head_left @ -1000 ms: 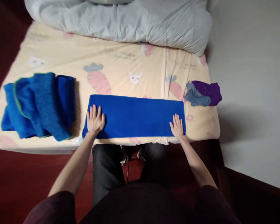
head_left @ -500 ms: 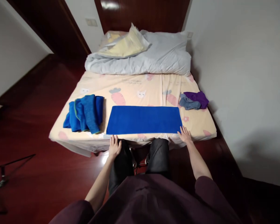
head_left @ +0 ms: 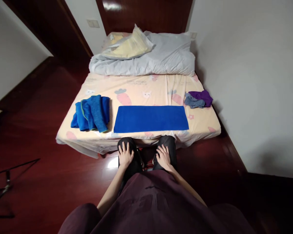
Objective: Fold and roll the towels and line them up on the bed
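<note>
My left hand [head_left: 125,156] rests on my left thigh near the knee, fingers spread, holding nothing. On the other thigh lies my right hand [head_left: 163,157], also open with its fingers apart. Just beyond my knees a blue towel [head_left: 151,118] is spread flat as a long rectangle along the front edge of the bed [head_left: 141,91]. To its left sits a rumpled pile of blue towels [head_left: 91,113], one with a green edge. Right of the flat towel lie grey-blue socks [head_left: 194,101] against a bunched purple cloth [head_left: 203,97].
A folded grey quilt [head_left: 171,55] and a pale yellow pillow [head_left: 133,45] lie at the head of the bed. A white wall [head_left: 246,81] runs close along the right side. A black metal stand [head_left: 7,182] is on the dark red floor at left.
My right hand has left the towel's near right corner and come down onto my right thigh. My left hand has settled on my left thigh, away from the bed edge.
</note>
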`<state>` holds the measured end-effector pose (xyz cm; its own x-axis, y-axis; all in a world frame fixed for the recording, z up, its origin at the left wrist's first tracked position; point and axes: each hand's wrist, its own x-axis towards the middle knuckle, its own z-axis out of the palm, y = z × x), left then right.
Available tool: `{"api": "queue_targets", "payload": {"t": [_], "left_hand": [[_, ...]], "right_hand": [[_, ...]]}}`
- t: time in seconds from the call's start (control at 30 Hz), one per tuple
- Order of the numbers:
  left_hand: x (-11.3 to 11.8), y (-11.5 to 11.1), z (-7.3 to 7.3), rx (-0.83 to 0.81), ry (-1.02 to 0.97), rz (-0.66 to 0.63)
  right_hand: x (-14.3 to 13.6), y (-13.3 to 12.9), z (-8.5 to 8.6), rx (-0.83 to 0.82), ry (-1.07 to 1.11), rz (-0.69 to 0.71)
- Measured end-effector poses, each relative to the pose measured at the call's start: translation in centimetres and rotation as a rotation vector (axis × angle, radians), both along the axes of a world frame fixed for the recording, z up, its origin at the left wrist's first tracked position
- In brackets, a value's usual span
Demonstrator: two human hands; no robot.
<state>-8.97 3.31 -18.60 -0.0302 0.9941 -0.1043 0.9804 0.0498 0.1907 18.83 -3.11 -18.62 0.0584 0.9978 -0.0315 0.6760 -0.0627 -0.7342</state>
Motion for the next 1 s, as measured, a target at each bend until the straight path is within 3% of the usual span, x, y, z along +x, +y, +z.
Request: {"api": "queue_targets", "payload": {"t": [0.07,0.17,0.3,0.5,1.0], "left_hand": [[-0.1,0.1,0.0,-0.013,-0.008,0.007],[-0.3,0.1,0.0,-0.025,-0.023,0.013],[-0.4,0.0,0.1,-0.013,-0.04,0.035],[-0.6,0.0,0.3,-0.028,-0.067,0.048],[-0.7,0.0,0.2,0.002,-0.104,0.034]], "right_hand": [[-2.2,1.1,0.2,-0.085,0.383,0.004],[-5.3,4.2,0.7,-0.178,0.875,-0.198],[-7.5,9.4,1.7,-0.204,1.203,-0.49],[-6.5,15.2,2.4,-0.257,1.317,-0.643],[-7.0,19.6,1.0,-0.217,1.393,-0.85]]}}
